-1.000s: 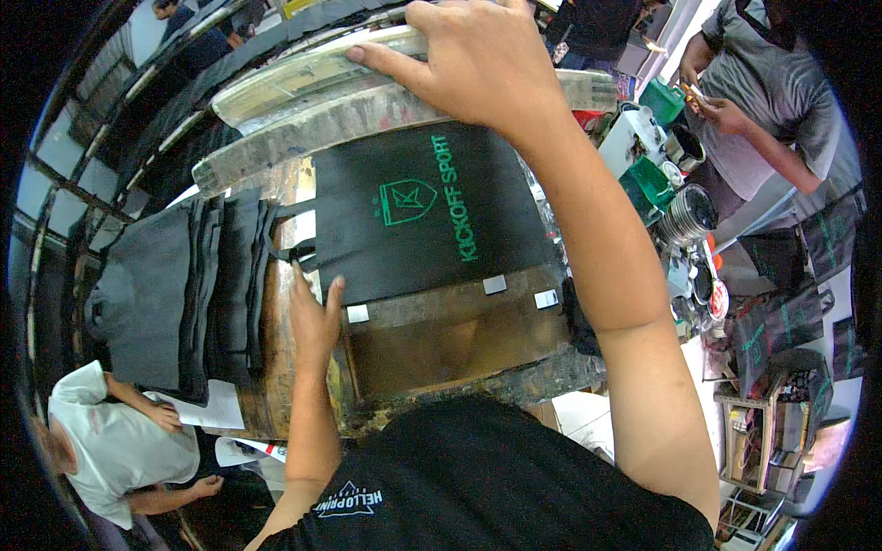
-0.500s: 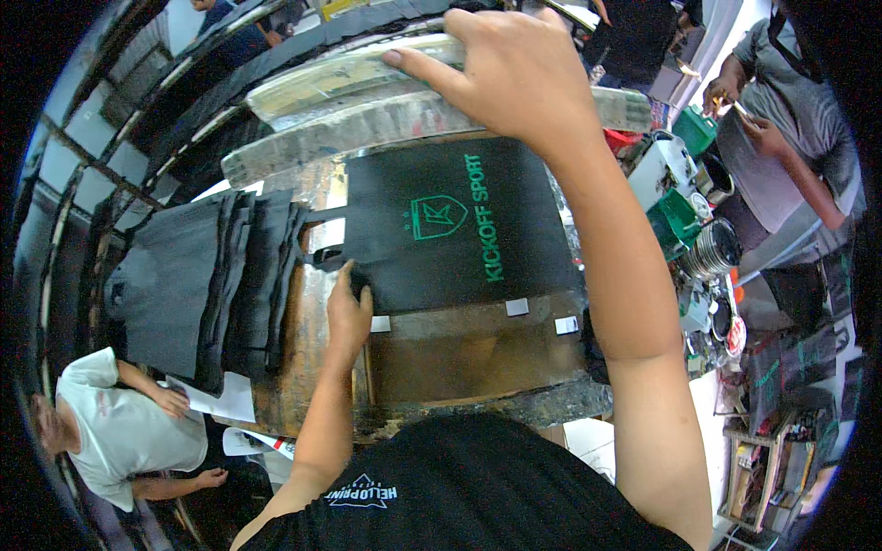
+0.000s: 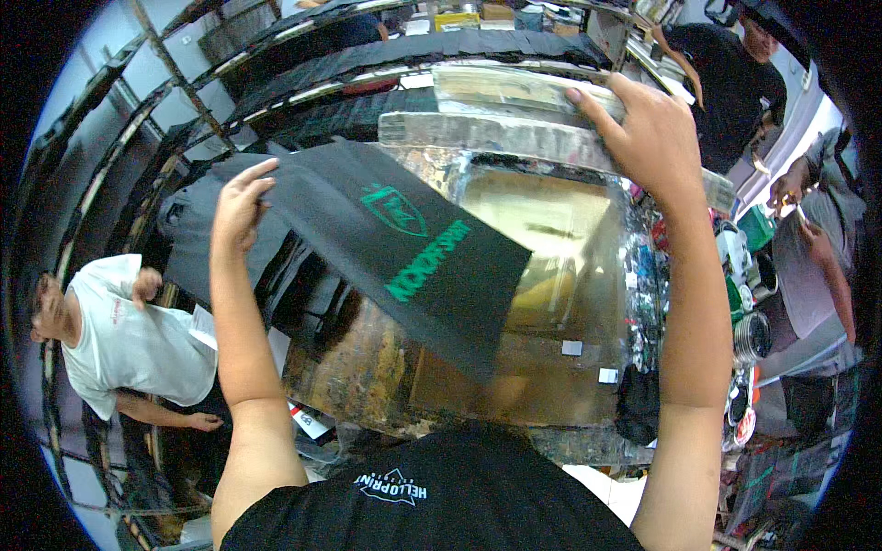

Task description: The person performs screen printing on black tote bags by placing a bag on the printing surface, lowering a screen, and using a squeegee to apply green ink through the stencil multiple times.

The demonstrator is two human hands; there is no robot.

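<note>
A black fabric bag [image 3: 404, 241] with a green shield and green lettering hangs slantwise from my left hand [image 3: 241, 207], whose fingers are closed on its left end. The bag's lower right corner reaches over the worktable and looks blurred. On the far side, my right hand [image 3: 654, 138] grips the top of a raised, pale, paint-stained frame [image 3: 514, 138], its thumb on the near face. Below the frame lies a shiny brown printing board [image 3: 514, 390] with small white tabs [image 3: 571, 348]. Partly behind the bag and my left arm are more black bags [image 3: 188, 225].
A person in a white shirt [image 3: 138, 335] stands at the left. Two others, in black [image 3: 730, 87] and grey [image 3: 813, 248], are at the right, near a cluttered bench with green containers [image 3: 756, 228] and cans [image 3: 751, 335]. Long racks with black pieces [image 3: 514, 48] run behind.
My left hand has lifted the printed bag off the board and swung it left, baring the shiny surface. My right hand stays on the raised frame. The view has shifted left.
</note>
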